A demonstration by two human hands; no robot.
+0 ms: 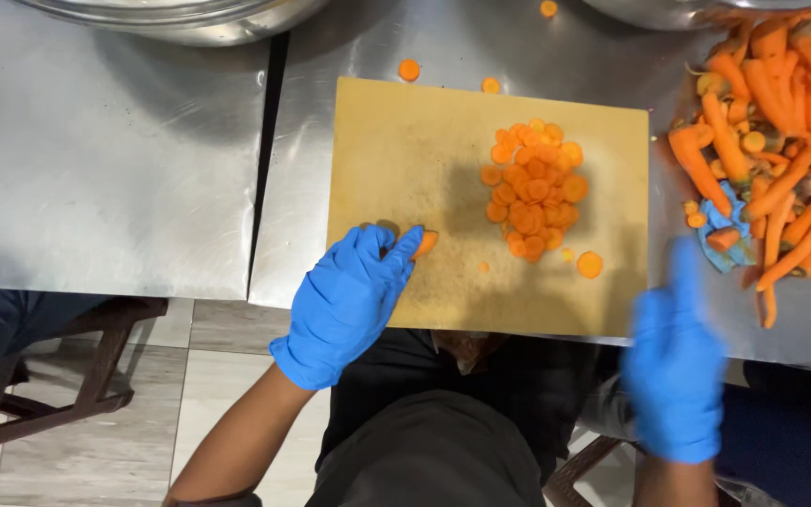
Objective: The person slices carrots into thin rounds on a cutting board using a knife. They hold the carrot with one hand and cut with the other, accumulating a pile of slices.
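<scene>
Two blue-gloved hands work at a steel bench [124, 160]: the left hand [349, 300] pinches a carrot stub [426, 244] on the cutting board's [396, 141] near-left edge, where it might slip off, while the blurred right hand's [676, 376] grip is unclear.

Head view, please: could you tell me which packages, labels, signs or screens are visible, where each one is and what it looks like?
None in view: no package, label, sign or screen shows. Only a tan cutting board on the steel table, orange carrot slices, whole carrots at the right, and the left hand and blurred right hand in blue gloves.
</scene>
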